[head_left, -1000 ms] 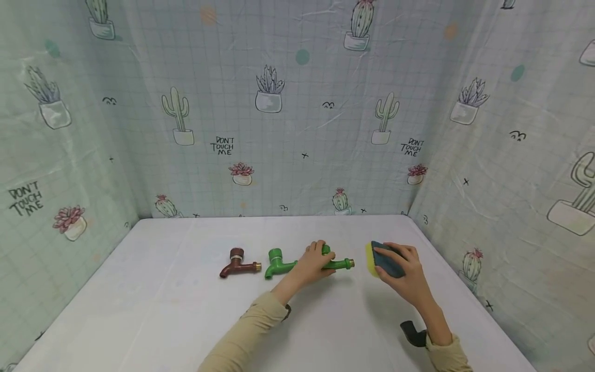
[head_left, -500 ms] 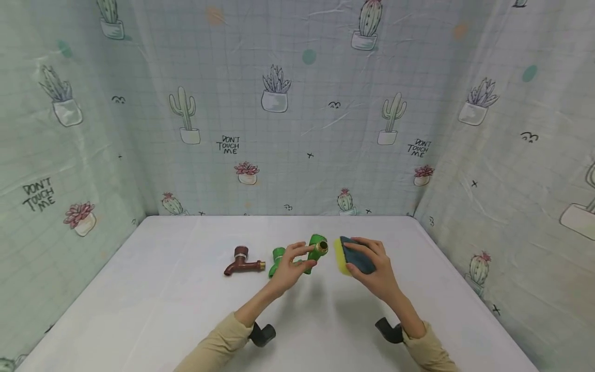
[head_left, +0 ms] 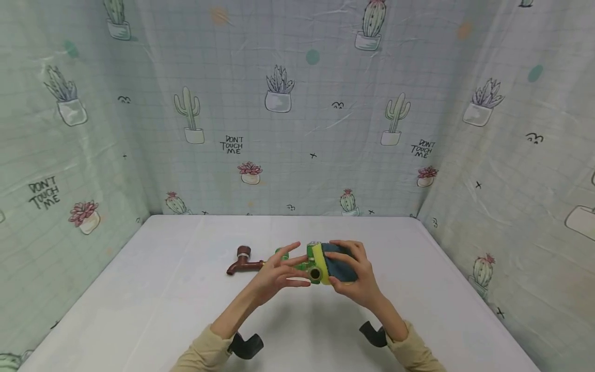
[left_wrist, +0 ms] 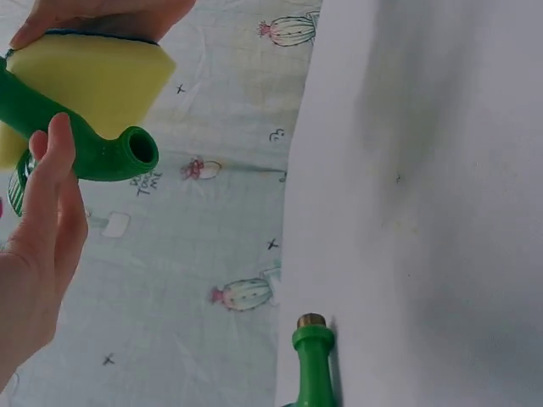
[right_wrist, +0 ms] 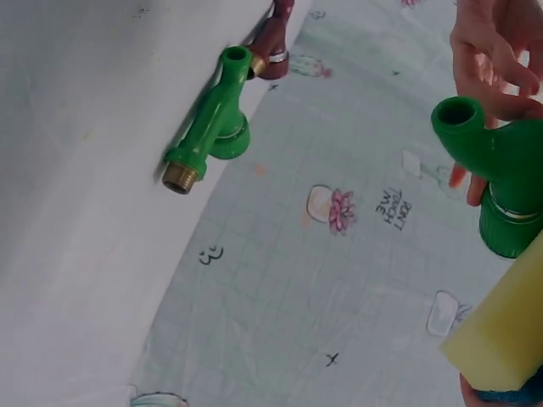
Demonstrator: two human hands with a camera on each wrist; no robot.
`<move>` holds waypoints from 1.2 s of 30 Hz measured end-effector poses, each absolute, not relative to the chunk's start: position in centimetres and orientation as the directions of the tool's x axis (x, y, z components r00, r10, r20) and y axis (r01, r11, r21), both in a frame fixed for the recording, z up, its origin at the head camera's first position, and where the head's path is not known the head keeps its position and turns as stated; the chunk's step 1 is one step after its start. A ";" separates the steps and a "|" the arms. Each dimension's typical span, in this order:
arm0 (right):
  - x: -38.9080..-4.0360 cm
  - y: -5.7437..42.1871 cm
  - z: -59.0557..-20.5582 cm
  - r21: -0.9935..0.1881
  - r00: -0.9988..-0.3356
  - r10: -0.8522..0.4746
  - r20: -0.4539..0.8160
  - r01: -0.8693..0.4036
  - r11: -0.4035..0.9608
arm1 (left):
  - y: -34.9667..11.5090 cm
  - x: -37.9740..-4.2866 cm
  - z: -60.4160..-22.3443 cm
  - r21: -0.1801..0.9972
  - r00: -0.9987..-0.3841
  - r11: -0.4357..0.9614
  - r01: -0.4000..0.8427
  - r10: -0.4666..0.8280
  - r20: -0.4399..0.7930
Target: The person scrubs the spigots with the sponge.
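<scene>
My left hand (head_left: pixel 271 279) holds a green tap (left_wrist: pixel 97 153) up above the table, its fingers spread along the tap's side. The tap's round open end faces the head camera, and the left wrist view shows its curved spout. My right hand (head_left: pixel 364 289) grips a sponge (head_left: pixel 341 268) with a yellow foam side and a dark blue scouring side. In the head view the yellow side lies right against the tap. A second green tap (right_wrist: pixel 212 127) with a brass threaded end rests on the table, partly hidden behind my left hand in the head view.
A brown tap (head_left: pixel 243 264) lies on the white table (head_left: pixel 186 310), left of the second green tap. Cactus-print cloth (head_left: pixel 297 129) hangs behind the table and on both sides. A black curved piece (head_left: pixel 247 346) is at my left wrist, another (head_left: pixel 373 335) at my right.
My left hand has lifted the green tap off the table and turned its open end toward the head camera. My right hand has brought the sponge leftward against it.
</scene>
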State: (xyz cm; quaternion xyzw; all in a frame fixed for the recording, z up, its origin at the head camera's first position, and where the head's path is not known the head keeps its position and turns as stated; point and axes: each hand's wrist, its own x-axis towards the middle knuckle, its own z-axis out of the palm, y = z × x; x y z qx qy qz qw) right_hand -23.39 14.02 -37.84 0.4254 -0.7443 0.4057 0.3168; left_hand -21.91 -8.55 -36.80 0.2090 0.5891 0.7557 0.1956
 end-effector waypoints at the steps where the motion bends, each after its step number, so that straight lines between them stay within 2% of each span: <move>1: -23.3 13.9 -37.8 -0.304 -0.403 -0.391 0.827 -0.907 0.290 | -8.7 -21.8 -36.8 0.971 -0.835 -0.226 -0.076 0.546 0.062; 6: -22.7 12.8 -37.5 -0.116 -0.226 -0.487 0.844 -0.962 0.246 | -8.4 -21.8 -37.5 0.985 -0.840 -0.148 -0.088 0.542 0.007; 10: -22.3 12.4 -37.3 0.026 -0.161 -0.537 0.828 -0.946 0.324 | -8.1 -21.9 -37.9 0.985 -0.867 -0.150 -0.091 0.498 -0.004; 13: -22.4 12.4 -37.4 0.084 -0.138 -0.530 0.837 -0.924 0.374 | -8.1 -21.8 -38.0 0.981 -0.886 -0.167 -0.097 0.463 -0.009; 17: -22.9 13.0 -37.8 0.068 -0.171 -0.501 0.848 -0.903 0.424 | -8.4 -21.4 -38.1 0.977 -0.893 -0.195 -0.090 0.450 0.008; 21: -23.6 13.6 -37.9 -0.019 -0.290 -0.456 0.842 -0.859 0.511 | -8.7 -21.0 -38.2 0.974 -0.897 -0.219 -0.054 0.439 0.049; 25: -24.0 13.7 -37.7 -0.124 -0.419 -0.404 0.813 -0.803 0.584 | -8.8 -20.7 -38.2 0.967 -0.924 -0.254 -0.014 0.373 0.084; 27: -23.9 13.4 -37.6 -0.160 -0.463 -0.392 0.794 -0.783 0.601 | -8.8 -20.6 -38.2 0.960 -0.938 -0.279 -0.012 0.337 0.086; 31: -23.2 12.6 -37.4 -0.180 -0.496 -0.402 0.770 -0.773 0.608 | -8.8 -20.4 -38.1 0.952 -0.958 -0.306 -0.013 0.276 0.076; 36: -21.8 11.5 -37.7 -0.143 -0.472 -0.459 0.752 -0.798 0.586 | -8.7 -20.1 -38.1 0.948 -0.978 -0.318 0.011 0.193 0.076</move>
